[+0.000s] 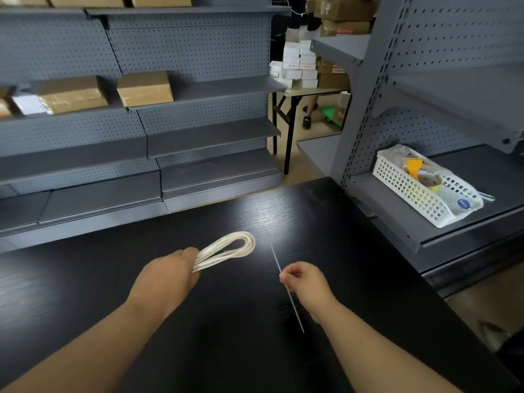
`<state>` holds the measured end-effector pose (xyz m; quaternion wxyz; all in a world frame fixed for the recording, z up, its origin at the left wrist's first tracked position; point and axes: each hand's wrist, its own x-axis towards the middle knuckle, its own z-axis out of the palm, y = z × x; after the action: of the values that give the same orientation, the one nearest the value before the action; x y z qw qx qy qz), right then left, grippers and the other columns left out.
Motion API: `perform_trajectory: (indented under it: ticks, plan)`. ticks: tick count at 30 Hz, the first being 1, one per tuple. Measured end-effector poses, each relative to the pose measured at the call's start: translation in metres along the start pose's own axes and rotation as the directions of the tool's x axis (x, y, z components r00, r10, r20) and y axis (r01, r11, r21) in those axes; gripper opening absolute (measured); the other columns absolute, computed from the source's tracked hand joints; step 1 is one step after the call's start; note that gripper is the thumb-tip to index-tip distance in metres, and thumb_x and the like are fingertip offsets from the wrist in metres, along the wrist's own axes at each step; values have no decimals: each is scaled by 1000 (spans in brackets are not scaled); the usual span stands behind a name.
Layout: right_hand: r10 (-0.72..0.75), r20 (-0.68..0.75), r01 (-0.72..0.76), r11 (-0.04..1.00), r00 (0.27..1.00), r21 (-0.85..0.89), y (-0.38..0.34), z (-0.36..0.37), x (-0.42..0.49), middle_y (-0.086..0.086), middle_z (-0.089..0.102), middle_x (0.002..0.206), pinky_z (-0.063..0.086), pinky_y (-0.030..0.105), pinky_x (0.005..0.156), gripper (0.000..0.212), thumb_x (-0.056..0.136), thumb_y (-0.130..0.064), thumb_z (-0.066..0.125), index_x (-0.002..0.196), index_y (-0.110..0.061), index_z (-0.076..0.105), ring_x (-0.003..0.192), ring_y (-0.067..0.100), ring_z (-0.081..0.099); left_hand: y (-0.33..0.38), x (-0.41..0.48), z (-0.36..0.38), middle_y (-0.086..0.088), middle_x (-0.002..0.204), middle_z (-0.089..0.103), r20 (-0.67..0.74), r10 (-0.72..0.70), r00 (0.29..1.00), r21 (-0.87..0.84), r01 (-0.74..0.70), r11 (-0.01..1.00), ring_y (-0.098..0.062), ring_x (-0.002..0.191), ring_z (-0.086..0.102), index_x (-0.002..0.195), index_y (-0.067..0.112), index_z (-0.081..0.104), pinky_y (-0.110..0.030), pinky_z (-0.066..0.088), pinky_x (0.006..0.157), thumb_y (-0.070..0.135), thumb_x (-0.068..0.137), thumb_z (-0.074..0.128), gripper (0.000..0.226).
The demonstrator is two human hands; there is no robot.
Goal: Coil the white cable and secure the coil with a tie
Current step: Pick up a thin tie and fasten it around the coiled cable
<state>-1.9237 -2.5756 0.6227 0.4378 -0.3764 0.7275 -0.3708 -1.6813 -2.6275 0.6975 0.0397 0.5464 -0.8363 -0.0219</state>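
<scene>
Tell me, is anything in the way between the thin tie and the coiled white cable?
Nothing visible. The right hand pinches the tie, the left hand grips the coil; only tabletop lies between them.

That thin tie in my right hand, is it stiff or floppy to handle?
Probably fairly stiff: the tie runs straight either side of where the right hand pinches it, without drooping. Likely very light, being so thin, and easy to let slip.

Both forearms show bare along their whole visible length (left hand, right hand likewise).
</scene>
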Motion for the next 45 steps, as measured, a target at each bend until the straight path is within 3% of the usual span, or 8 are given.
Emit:
perform_trajectory:
  ticks: [5, 9, 13, 22, 37, 45]
  plan:
    - [-52, 35, 45, 984, 998, 171, -19, 14, -1, -1, 66, 84, 49, 23, 74, 12, 84, -8, 64, 84, -20, 63, 77, 10, 61, -8, 0, -8, -1, 93, 61, -35, -57, 998, -7, 57, 998, -21, 72, 55, 101, 20, 50, -28, 33, 61, 30, 93, 44, 14]
    - [-65, 71, 49, 979, 995, 200, -25, 30, -2, -2, 69, 87, 52, 31, 87, 15, 85, -9, 65, 85, -24, 65, 86, 12, 64, -14, -6, -9, -1, 92, 61, -36, -104, 994, -40, 102, 994, -18, 67, 46, 102, 19, 51, -28, 34, 61, 29, 92, 46, 15]
    - [-88, 83, 65, 965, 993, 253, -34, 42, -4, -3, 69, 85, 51, 31, 89, 14, 84, -10, 65, 84, -24, 67, 86, 12, 64, -23, -13, -11, -2, 91, 62, -44, -154, 987, -49, 152, 987, -23, 72, 55, 101, 17, 52, -28, 33, 61, 28, 92, 48, 15]
    - [-96, 131, 57, 961, 987, 272, -47, 68, -7, -3, 68, 81, 51, 32, 89, 12, 85, -10, 64, 83, -21, 67, 80, 12, 61, -34, -26, -25, -3, 90, 61, -43, -232, 972, -79, 228, 970, -22, 72, 55, 103, 15, 52, -33, 45, 66, 27, 92, 48, 16]
    - [135, 277, -218, 930, 952, 296, -2, 140, -37, 2, 63, 76, 43, 21, 61, 16, 86, 0, 57, 84, -14, 64, 67, 11, 54, -16, -35, 64, -3, 105, 55, 227, -132, 965, -107, 160, 981, -26, 85, 63, 106, 17, 52, -37, 52, 75, 25, 94, 42, 18]
    - [186, 179, -226, 943, 966, 244, 11, 150, -43, 5, 61, 78, 42, 20, 57, 20, 84, 4, 56, 87, -16, 51, 65, 12, 54, -22, -34, 97, -3, 112, 51, 285, -82, 955, -33, 95, 995, -28, 88, 63, 115, 17, 49, -36, 48, 70, 20, 94, 40, 23]
